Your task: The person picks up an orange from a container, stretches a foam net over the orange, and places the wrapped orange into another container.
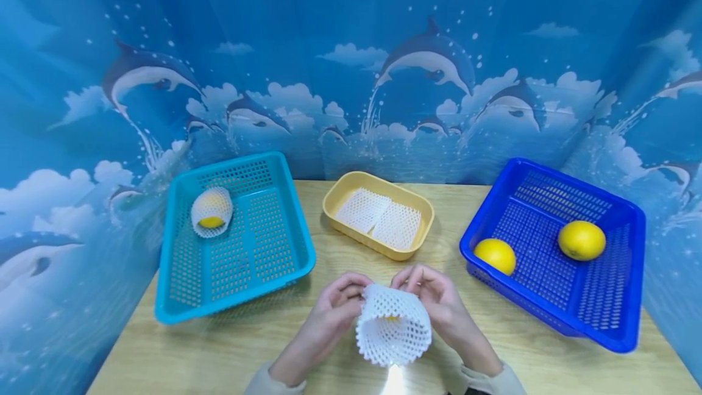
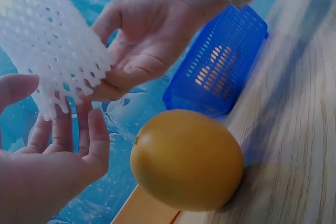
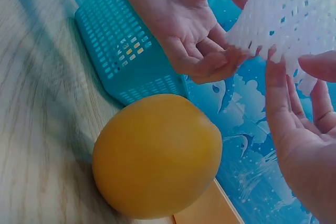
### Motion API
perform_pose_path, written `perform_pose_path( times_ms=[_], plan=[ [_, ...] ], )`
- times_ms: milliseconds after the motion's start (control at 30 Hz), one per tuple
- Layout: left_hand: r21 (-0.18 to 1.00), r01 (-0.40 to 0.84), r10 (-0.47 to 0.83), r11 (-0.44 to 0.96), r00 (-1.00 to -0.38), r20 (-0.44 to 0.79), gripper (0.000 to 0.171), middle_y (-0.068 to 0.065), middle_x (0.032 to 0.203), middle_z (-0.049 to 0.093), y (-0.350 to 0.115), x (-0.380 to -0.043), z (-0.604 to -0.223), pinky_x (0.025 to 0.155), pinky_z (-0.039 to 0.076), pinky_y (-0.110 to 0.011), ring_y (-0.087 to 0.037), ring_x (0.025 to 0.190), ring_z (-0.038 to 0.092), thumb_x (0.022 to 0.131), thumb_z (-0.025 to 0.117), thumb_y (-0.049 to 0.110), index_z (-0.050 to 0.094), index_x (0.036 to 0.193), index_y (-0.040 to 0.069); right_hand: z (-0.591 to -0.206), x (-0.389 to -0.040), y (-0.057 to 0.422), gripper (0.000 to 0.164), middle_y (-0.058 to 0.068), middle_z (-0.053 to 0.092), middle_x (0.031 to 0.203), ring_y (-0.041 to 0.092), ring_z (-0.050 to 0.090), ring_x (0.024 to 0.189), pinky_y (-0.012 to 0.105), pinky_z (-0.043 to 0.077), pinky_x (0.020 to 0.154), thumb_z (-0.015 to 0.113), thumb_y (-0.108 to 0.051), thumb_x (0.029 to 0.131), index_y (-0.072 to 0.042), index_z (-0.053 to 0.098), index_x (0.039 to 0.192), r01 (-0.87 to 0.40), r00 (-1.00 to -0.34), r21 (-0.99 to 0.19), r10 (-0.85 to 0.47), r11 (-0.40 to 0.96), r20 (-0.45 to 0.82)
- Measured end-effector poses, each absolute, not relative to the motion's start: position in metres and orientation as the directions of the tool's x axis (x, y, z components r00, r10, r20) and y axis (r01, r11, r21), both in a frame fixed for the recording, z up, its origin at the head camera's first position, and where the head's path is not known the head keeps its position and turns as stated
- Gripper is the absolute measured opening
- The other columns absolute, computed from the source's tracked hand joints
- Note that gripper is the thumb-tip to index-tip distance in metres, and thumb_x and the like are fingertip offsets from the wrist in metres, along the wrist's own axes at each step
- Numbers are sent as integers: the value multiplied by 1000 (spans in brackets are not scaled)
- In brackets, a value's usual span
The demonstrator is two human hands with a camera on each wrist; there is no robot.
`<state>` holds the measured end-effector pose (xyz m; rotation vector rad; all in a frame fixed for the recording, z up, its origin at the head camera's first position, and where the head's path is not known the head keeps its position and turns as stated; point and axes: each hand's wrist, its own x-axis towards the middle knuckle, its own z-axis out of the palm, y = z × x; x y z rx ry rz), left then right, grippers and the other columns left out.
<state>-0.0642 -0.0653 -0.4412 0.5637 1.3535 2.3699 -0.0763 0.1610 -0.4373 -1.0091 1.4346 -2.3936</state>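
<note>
Both hands pinch the far rim of a white foam net sleeve [image 1: 393, 303], the left hand [image 1: 337, 309] on one side and the right hand [image 1: 441, 306] on the other. The sleeve is spread into an open tube, its near mouth facing the head camera. Below it, an orange [image 2: 186, 161] rests on the wooden table, apart from the fingers in both wrist views. From the head, only a sliver of that fruit shows through the sleeve. In the right wrist view, fingertips of both hands grip the netted edge [image 3: 262, 43] above the orange.
At the left, a teal basket [image 1: 258, 290] holds an orange in a foam net [image 1: 212, 212]. A tan tray [image 1: 378, 247] at the back centre contains flat foam nets [image 1: 378, 215]. The blue basket [image 1: 548, 316] at the right holds two bare oranges [image 1: 581, 241]. A dolphin-print curtain [image 1: 340, 47] stands behind.
</note>
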Motion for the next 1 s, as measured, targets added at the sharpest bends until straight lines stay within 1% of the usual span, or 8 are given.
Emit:
perform_pose_path(
  times_ms=[133, 267, 367, 533, 667, 833, 900, 1000],
  plan=[
    [797, -147, 492, -585, -846, 206, 32, -3, 108, 61, -66, -64, -439, 88, 51, -25, -12, 97, 59, 89, 51, -8, 55, 117, 7, -440, -78, 162, 37, 14, 62, 116, 23, 61, 107, 33, 52, 92, 38, 22, 87, -2, 58, 107, -81, -723, -814, -529, -575, 445],
    [732, -189, 491, -654, -842, 221, 33, -4, 109, 57, -66, -66, -439, 84, 52, -22, -12, 95, 58, 88, 49, -8, 52, 118, 6, -444, -80, 166, 43, 15, 62, 122, 24, 61, 111, 34, 51, 95, 34, 21, 86, 0, 53, 119, 95, -660, -784, -629, -614, 412],
    [693, -203, 484, -691, -842, 236, 34, -4, 109, 56, -67, -66, -440, 79, 52, -20, -12, 93, 57, 88, 49, -7, 50, 119, 6, -448, -81, 167, 46, 12, 64, 119, 19, 62, 104, 31, 52, 90, 36, 18, 85, 0, 47, 126, 211, -601, -761, -695, -614, 394],
    [683, -233, 505, -692, -832, 228, 37, -4, 108, 57, -66, -67, -443, 76, 53, -18, -12, 92, 59, 90, 39, -12, 51, 119, 7, -451, -82, 167, 49, 3, 66, 110, 11, 60, 94, 24, 49, 84, 36, 14, 83, -5, 47, 128, 248, -542, -733, -718, -633, 437],
    [703, -293, 587, -648, -780, 217, 39, -4, 107, 59, -65, -66, -444, 76, 53, -19, -11, 89, 60, 89, 36, -12, 49, 120, 6, -444, -79, 166, 45, 4, 66, 112, 15, 61, 100, 27, 48, 89, 29, 10, 86, -5, 51, 122, 294, -568, -654, -678, -697, 467],
    [642, -471, 740, -605, -631, 235, 41, -5, 114, 62, -65, -63, -442, 87, 49, -27, -12, 95, 59, 89, 36, -1, 44, 129, 8, -432, -75, 164, 44, 8, 64, 110, 18, 61, 100, 28, 50, 88, 22, 5, 91, 2, 57, 118, 407, -642, -544, -653, -734, 401],
    [619, -514, 773, -594, -578, 261, 42, -6, 118, 61, -66, -63, -442, 91, 47, -30, -14, 100, 58, 91, 36, 4, 41, 133, 10, -430, -75, 163, 46, 10, 65, 110, 18, 61, 100, 29, 51, 88, 21, 2, 93, 4, 59, 119, 424, -668, -532, -650, -733, 363],
    [602, -508, 775, -616, -526, 350, 45, -5, 121, 59, -65, -64, -444, 94, 45, -30, -15, 106, 56, 93, 37, 7, 37, 138, 13, -430, -75, 161, 48, 12, 66, 113, 19, 62, 102, 30, 50, 90, 19, -3, 98, 6, 58, 124, 423, -682, -548, -652, -722, 332]
  ],
)
